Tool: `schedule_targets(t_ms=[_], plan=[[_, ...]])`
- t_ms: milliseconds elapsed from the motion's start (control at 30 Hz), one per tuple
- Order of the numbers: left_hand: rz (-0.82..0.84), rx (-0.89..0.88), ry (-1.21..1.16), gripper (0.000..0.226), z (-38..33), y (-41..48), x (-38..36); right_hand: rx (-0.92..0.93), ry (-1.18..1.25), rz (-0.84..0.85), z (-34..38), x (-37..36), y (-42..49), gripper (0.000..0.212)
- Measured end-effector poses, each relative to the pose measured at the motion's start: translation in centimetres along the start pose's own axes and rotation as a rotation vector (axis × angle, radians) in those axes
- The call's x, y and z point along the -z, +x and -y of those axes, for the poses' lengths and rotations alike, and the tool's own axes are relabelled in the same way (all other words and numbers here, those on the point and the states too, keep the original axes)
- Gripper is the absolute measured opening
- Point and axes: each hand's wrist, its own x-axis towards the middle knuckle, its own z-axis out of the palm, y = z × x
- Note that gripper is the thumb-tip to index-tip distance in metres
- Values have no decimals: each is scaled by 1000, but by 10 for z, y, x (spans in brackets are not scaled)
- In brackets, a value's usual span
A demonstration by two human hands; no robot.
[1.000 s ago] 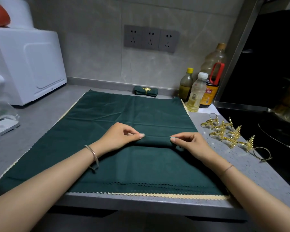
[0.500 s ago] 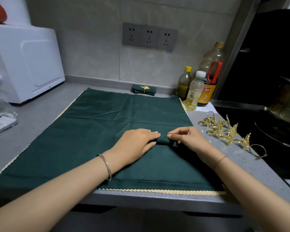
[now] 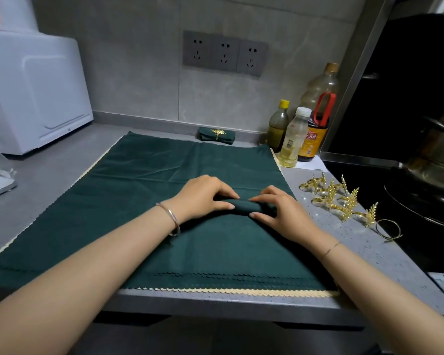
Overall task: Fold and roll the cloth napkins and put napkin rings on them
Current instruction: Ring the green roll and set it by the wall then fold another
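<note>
Napkin roll [image 3: 244, 207] lies gripped by curled left hand [image 3: 203, 198] and right hand [image 3: 280, 213]; napkin rings [image 3: 340, 201] lie near right; bottles [image 3: 292, 139] stand behind.

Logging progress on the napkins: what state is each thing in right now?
Napkin roll: rolled, no ring yet.
Left hand: grips the roll's left end.
Right hand: grips its right end.
Back napkin: rolled, ring on.
Napkin stack: flat, unfolded.
Napkin rings: loose on the counter.

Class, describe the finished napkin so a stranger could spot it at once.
Find the grey wall sockets. Below them, at the counter's back edge, lies a rolled green napkin. Unlike the flat green cloths in front, it wears a gold leaf ring.
</note>
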Motion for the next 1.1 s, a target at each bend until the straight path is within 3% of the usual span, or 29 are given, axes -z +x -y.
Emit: schedule_targets(t_ms=[100,200,333,400,567,667,833,1100], plan=[[38,-23,5,32,0,9,3,-66,129,42,-3,-3,6,31],[-26,-35,61,32,-2,15,-6,-85,237,63,-6,-3,12,25],[-73,-18,58,33,0,20,-12,-122,346,100,-9,-5,17,5],[-54,-33,99,37,-1,23,-15,-148,347,84,-11,-6,16,12],[-43,-72,158,33,-13,28,-19,-177,224,-221,-24,13,-8,37],[-60,-106,142,34,-30,32,-20,-364,23,-416,-48,37,-30,39],[-97,-137,89,41,-57,41,-29,-663,-163,-329,-83,53,-54,55],[-103,-145,9,38,-77,47,-42,-657,-211,-315,-99,54,-64,37]])
